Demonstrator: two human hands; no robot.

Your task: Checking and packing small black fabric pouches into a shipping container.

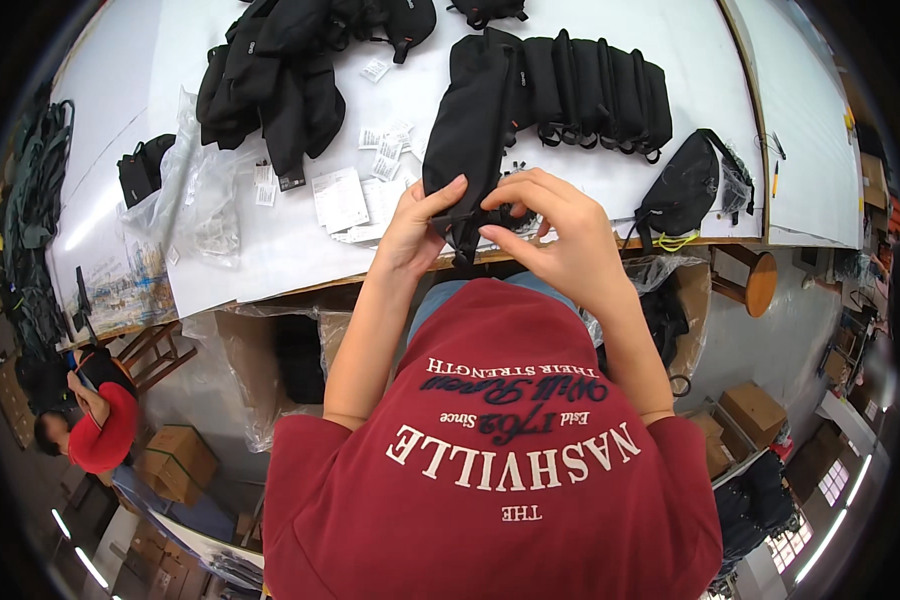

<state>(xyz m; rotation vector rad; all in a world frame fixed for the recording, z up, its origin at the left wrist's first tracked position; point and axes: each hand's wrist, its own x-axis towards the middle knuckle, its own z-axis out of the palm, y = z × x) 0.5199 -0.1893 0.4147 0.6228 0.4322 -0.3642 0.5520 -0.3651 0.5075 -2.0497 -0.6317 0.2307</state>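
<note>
A long black fabric bag [467,125], apparently a waist pack, extends from the table's front edge toward the middle. My left hand [418,228] is closed around its near left side, thumb on top. On the opposite side, my right hand [560,225] has its thumb and curled fingers closing on the bag's edge near a strap end. Exactly which part they pinch is hard to make out. Just behind the held bag, a row of similar black bags [595,90] stands side by side. Small white printed packets [388,150] lie left of it.
A heap of black bags [270,80] and clear plastic wrap [205,210] lie on the white table [100,215]. Another black bag [682,185] rests near the right front edge. A wooden stool [760,283] stands at right. A person in red [110,425] is at far left.
</note>
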